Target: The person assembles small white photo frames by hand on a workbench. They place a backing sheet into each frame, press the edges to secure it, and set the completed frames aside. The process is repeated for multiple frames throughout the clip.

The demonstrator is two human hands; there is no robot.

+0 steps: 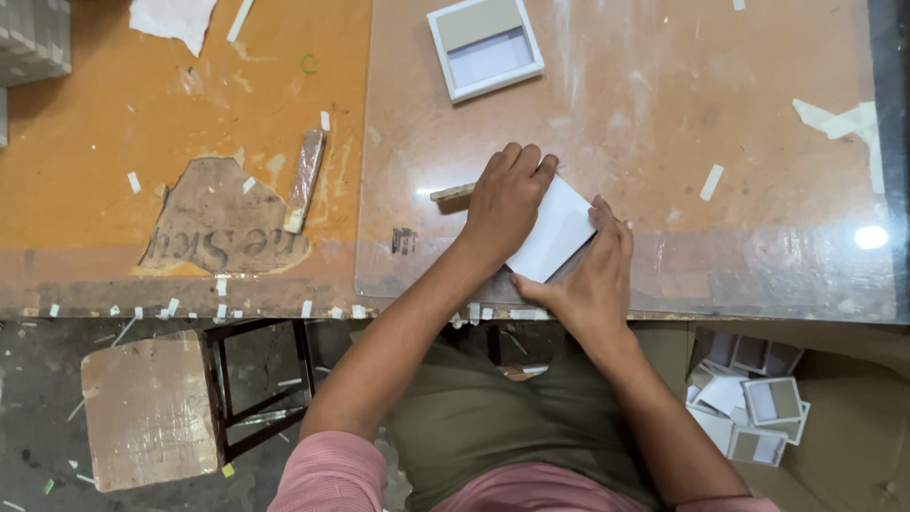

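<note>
White card [555, 232] sits mid-frame on the glass-topped table [664, 123]. My left hand [505, 201] presses flat on its left edge, fingers curled; my right hand [592, 275] pinches its lower corner. White box tray [484, 45] lies at upper centre.

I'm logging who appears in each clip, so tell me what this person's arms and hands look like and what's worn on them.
Both forearms are bare from above the elbow down. Short pink sleeves show at the upper arms along the bottom edge. The left hand and right hand are bare: no gloves, and no rings, watch or bracelets that I can make out.
</note>
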